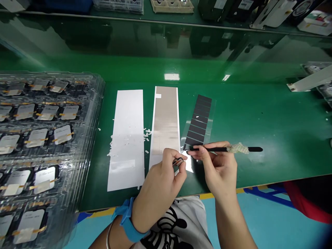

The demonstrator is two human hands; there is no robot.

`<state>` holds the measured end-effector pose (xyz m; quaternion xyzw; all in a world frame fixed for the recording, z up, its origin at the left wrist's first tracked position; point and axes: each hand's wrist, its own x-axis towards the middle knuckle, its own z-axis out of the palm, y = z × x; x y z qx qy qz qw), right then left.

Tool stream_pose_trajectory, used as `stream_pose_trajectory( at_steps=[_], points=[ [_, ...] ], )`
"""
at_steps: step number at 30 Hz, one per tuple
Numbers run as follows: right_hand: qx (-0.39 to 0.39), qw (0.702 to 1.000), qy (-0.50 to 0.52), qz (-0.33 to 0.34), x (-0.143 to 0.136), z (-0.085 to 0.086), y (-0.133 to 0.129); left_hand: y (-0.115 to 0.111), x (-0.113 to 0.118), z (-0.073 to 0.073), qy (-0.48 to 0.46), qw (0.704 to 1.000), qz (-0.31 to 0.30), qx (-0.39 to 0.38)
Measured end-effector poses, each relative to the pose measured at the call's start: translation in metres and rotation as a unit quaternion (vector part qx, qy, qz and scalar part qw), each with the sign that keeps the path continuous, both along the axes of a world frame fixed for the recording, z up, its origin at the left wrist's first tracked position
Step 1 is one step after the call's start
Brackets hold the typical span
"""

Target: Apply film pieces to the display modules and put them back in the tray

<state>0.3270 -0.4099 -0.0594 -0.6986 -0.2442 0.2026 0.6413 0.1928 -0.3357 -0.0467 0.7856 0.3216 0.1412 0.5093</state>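
Blue wristband (127, 221), one, on my left wrist, just off the front edge of the desk (259, 121). Containers: one stack of clear trays (89, 145) along the desk's left edge, at least fourteen white-faced units (63, 134) in view there; one beige compartment tray (172, 9) on the rear shelf (147, 8), contents too small to identify. Sheets, three, side by side at mid-desk: white sheet (127, 138), beige sheet (166, 114), clear sheet (211, 119) bearing black strips (199, 112), count uncertain. White scraps (147, 133) lie about the white sheet. My left hand (160, 186) is narrow, pinching one small dark part (178, 161) near the front edge. My right hand (220, 166) holds one slim black tool (218, 149), tip at the clear sheet's near end; contact cannot be told.
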Motion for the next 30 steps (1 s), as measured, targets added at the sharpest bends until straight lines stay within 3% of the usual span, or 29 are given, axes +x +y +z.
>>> stream_pose_trajectory(
  at_steps=[5, 8, 12, 17, 24, 30],
  points=[
    [0.033, 0.999, -0.004, -0.018, 0.002, 0.002, 0.000, 0.000, 0.000, -0.001, -0.015, 0.999, 0.012, -0.040],
    [0.115, 0.992, -0.049, -0.028, -0.001, 0.010, -0.003, 0.000, -0.002, 0.003, -0.037, 0.995, 0.027, -0.084],
    [0.221, 0.971, -0.069, 0.062, -0.010, 0.025, -0.007, 0.000, -0.005, 0.010, -0.070, 0.988, 0.047, -0.133],
    [0.253, 0.960, -0.060, 0.107, -0.020, 0.035, -0.003, 0.005, -0.012, 0.014, -0.109, 0.974, 0.071, -0.186],
    [0.258, 0.949, -0.127, 0.127, -0.034, 0.043, 0.001, 0.010, -0.018, 0.015, -0.156, 0.977, 0.063, -0.131],
    [0.243, 0.953, -0.140, 0.112, -0.049, 0.043, 0.008, 0.011, -0.022, 0.009, -0.149, 0.988, 0.051, 0.004]
  ],
)
